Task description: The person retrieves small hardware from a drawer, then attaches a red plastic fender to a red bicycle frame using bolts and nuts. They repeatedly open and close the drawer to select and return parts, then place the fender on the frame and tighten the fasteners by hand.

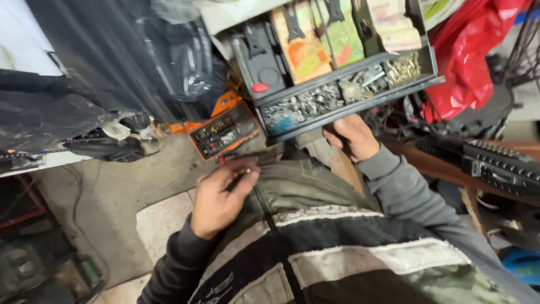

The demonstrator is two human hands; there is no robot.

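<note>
My left hand (220, 194) is closed around a thin pen-like tool with a pale tip (243, 170), held against the front of my striped jacket. My right hand (351, 135) grips the lower edge of a dark compartment box (337, 112) and holds it up tilted. The box's trays hold small silvery screws (306, 104), brass-coloured parts (402, 68) and coloured packets (306, 50).
A small orange case of bits (225, 132) lies on the concrete floor beyond my left hand. A red plastic bag (472, 56) hangs at the right, above a dark ridged tool (495, 160). Dark bags and cloth fill the upper left.
</note>
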